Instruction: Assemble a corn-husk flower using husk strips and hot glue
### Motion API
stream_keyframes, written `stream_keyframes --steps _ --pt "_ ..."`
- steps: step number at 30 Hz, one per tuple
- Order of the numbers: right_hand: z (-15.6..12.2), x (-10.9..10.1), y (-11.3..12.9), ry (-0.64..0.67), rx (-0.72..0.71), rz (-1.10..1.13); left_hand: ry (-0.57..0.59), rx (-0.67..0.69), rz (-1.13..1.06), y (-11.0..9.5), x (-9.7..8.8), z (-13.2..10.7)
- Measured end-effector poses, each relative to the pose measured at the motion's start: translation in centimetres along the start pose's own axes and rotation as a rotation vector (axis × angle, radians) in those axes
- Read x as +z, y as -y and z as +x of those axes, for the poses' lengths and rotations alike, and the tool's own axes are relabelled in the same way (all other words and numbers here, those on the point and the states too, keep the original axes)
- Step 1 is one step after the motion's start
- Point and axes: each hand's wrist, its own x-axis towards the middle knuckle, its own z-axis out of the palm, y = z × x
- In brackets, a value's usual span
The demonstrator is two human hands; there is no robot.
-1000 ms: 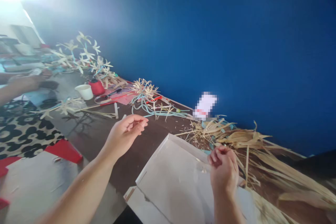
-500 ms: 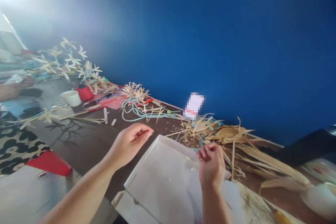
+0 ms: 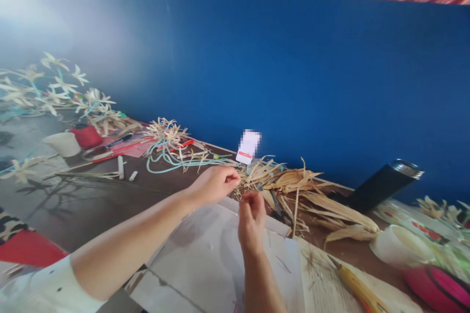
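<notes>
My left hand [image 3: 215,185] is closed in a pinch over the far edge of a white cardboard box lid [image 3: 198,244]. Just to its right, my right hand [image 3: 251,220] is raised above the lid, its fingers curled together. The hands are close but apart, and whatever is between the fingers is too small to make out. Dried husk strips [image 3: 297,179] and small scraps lie right behind them. A dark-handled tool [image 3: 279,207], partly covered, rests among the husks beside my right hand.
Left are pale flowers [image 3: 60,85], a white cup [image 3: 63,144], a red spool [image 3: 86,136] and light-blue cords [image 3: 161,164]. Right are a black flask [image 3: 382,188], a white bowl [image 3: 402,246], a yellow-handled tool [image 3: 356,283] and a pink item [image 3: 436,286]. A blue wall [image 3: 293,68] stands behind.
My hands have come closer together; the left has moved in over the box lid's far edge. The view has turned right, bringing the flask and pink item into sight.
</notes>
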Motion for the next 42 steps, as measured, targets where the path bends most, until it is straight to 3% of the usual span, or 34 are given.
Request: stream_keyframes --steps 3,5,10,16,22,25,29,32,36,42 --pt "-0.8 0.7 0.7 0.202 -0.049 -0.076 0.001 -0.071 0.091 1.6 1.7 2.9" --pt "-1.2 1.0 0.9 0.327 -0.068 -0.121 0.068 -0.066 0.154 2.4 3.1 4.4" --pt "-1.4 1.0 0.9 0.416 -0.134 -0.198 0.257 0.170 0.316 2.6 6.7 6.7" --pt "-1.1 0.7 1.0 0.254 -0.122 -0.142 0.306 0.260 0.484 2.4 9.2 7.6" --pt "-0.8 0.6 1.4 0.047 -0.004 -0.001 0.352 0.201 0.460 3.2 10.5 8.4" --pt "-0.3 0.5 1.0 -0.114 0.118 0.137 0.383 0.248 0.388 3.0 10.5 9.1" --pt "0.8 0.0 0.0 -0.364 0.402 0.457 0.335 0.326 0.266 1.0 10.7 10.8" --pt "1.6 -0.7 -0.6 -0.487 0.540 0.600 0.372 0.266 0.215 -1.2 11.9 12.8" --pt "2.0 -1.0 -1.4 -0.550 0.560 0.645 0.473 0.201 0.194 -3.5 14.9 15.4" --pt "1.5 -0.4 -2.6 -0.587 0.622 0.642 0.372 0.107 0.280 -6.1 19.1 17.8"
